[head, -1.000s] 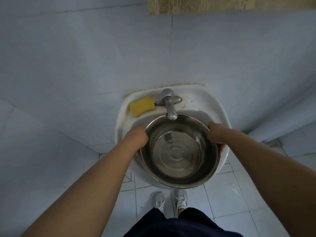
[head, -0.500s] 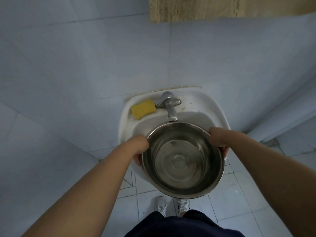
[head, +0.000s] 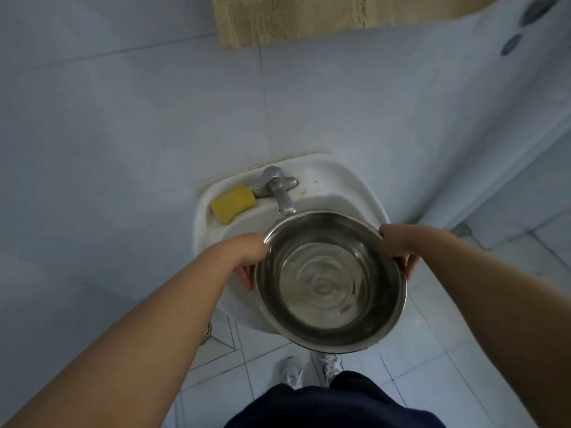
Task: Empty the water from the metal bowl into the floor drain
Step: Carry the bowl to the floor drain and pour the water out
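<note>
A round metal bowl [head: 330,282] with rippling water in it hangs level in front of the white wall sink [head: 340,183], overlapping the sink's front edge. My left hand [head: 247,257] grips the bowl's left rim, fingers under it. My right hand [head: 398,248] grips the right rim the same way. A sliver of the round metal floor drain [head: 206,332] shows on the tiled floor under the sink, just beside my left forearm; most of it is hidden.
A metal tap [head: 278,189] stands at the sink's back, with a yellow sponge [head: 233,203] to its left. Tiled walls close in at the back and left. My shoes [head: 312,370] and dark trousers [head: 333,406] are below on the white floor tiles.
The bowl has been lifted out of the sink and drawn toward me, away from the tap. The water in it now ripples. Both hands kept their grip.
</note>
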Action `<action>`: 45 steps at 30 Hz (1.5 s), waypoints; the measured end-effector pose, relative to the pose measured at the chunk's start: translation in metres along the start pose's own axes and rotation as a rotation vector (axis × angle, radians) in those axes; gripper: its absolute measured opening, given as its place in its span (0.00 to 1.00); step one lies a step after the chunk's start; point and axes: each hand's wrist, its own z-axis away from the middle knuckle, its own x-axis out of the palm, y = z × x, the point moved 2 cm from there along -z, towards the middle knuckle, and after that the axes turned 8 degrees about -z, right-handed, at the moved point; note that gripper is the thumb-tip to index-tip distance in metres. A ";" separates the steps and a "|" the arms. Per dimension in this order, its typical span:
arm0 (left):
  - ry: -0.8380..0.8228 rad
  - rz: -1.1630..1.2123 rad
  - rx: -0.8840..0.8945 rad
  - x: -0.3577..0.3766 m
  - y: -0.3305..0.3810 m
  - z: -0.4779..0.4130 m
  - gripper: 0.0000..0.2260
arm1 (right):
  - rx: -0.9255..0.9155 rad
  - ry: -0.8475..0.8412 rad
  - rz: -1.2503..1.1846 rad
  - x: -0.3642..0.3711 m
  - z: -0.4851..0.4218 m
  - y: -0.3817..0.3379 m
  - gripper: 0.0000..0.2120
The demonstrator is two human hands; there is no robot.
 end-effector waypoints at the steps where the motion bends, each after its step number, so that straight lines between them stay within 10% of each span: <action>1: -0.004 -0.022 0.021 0.001 0.008 0.000 0.09 | 0.005 0.017 -0.023 0.000 0.003 0.007 0.19; 21: 0.219 -0.337 0.194 0.088 0.189 -0.013 0.09 | 0.148 0.348 -0.449 -0.039 0.045 0.201 0.12; 45: 0.263 -0.013 0.067 0.210 0.404 -0.116 0.10 | 0.118 0.490 -0.376 -0.211 -0.057 0.398 0.05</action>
